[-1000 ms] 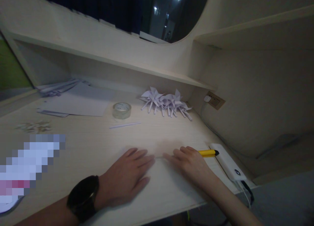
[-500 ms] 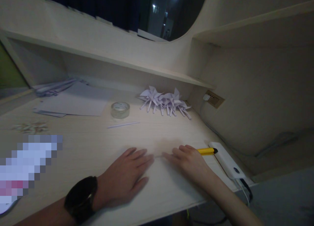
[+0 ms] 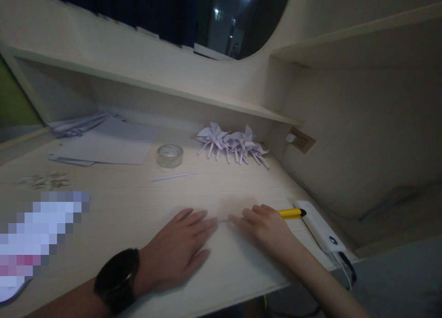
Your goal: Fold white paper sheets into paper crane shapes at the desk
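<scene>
My left hand, with a black watch on its wrist, lies flat with fingers stretched out on a pale sheet of paper near the desk's front edge. My right hand rests flat beside it, fingertips almost meeting those of the left. Both hands press on the sheet and hold nothing. A yellow pen lies just right of my right hand.
A white power bank with a cable sits at the desk's right edge. Farther back are a tape roll, a thin paper strip, several folded paper pinwheels, a stack of paper sheets and small scraps.
</scene>
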A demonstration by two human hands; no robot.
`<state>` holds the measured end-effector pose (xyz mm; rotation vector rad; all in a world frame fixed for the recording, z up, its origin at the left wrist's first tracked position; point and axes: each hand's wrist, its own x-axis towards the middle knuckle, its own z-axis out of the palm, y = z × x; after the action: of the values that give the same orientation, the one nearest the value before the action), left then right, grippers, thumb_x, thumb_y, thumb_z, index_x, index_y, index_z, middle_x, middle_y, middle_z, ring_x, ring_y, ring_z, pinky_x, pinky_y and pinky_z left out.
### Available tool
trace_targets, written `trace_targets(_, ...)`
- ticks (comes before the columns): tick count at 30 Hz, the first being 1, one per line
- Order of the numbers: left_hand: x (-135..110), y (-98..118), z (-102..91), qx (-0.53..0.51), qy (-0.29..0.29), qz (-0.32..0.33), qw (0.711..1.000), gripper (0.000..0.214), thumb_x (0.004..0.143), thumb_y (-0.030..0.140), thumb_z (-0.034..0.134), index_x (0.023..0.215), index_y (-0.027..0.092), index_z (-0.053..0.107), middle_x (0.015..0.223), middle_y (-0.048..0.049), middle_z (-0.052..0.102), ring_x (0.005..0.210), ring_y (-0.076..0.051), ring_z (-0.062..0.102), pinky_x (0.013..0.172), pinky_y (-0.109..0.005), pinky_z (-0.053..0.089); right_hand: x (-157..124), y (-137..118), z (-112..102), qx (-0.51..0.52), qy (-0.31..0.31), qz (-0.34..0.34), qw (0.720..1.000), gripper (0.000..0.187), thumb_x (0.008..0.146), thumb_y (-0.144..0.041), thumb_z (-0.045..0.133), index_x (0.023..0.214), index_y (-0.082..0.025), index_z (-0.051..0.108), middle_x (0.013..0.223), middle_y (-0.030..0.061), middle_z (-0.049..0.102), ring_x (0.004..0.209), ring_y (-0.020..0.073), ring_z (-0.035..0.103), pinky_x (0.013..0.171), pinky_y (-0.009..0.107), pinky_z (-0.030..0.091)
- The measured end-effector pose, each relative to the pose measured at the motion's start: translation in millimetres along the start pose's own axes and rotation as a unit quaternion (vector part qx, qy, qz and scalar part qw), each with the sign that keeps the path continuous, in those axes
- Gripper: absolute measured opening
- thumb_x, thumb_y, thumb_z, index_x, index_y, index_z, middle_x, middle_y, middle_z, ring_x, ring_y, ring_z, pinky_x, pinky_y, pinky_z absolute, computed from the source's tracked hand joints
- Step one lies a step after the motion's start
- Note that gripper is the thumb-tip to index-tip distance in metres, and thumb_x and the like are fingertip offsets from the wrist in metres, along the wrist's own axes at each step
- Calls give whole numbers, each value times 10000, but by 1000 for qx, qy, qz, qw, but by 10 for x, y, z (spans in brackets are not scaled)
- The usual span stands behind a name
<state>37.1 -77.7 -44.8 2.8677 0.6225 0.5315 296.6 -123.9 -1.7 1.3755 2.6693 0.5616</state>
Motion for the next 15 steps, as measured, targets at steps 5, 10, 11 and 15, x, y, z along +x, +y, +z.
trace_targets(5, -9, -12, -4, 2, -1, 4, 1000, 456, 916, 319, 436, 1366, 244, 422, 1329, -49, 543, 1211, -268, 464, 1042, -471, 277, -3, -3, 25, 4, 2, 10, 1000, 379, 904, -221, 564, 1273, -291, 512, 855, 8, 634, 731, 171, 539, 655, 320, 369)
trace_targets(10, -24, -1, 6, 2, 14, 7, 1000, 457, 910, 322, 445, 1361, 246, 430, 1321, -49, 546, 1184, -265, 478, 1023, -459, 298, -14, 9, 47, 11, 19, 2, 1000, 361, 913, -207, 543, 1266, -281, 521, 845, 18, 635, 738, 169, 536, 662, 312, 368)
trace_targets(11, -19, 1, 21, 4, 13, 8, 1000, 453, 912, 317, 439, 1359, 243, 432, 1319, -52, 547, 1179, -264, 479, 1018, -457, 302, -18, 16, 38, 12, 25, 4, 1000, 366, 913, -205, 542, 1270, -281, 520, 841, 20, 632, 736, 168, 533, 663, 310, 368)
trace_targets(15, 21, -36, 62, 24, 16, -9, 1000, 431, 929, 292, 386, 1350, 211, 441, 1314, -85, 547, 1140, -266, 499, 971, -462, 344, -61, 70, -19, 12, 62, 27, 998, 380, 904, -163, 527, 1273, -257, 533, 820, 26, 620, 708, 160, 517, 654, 303, 361)
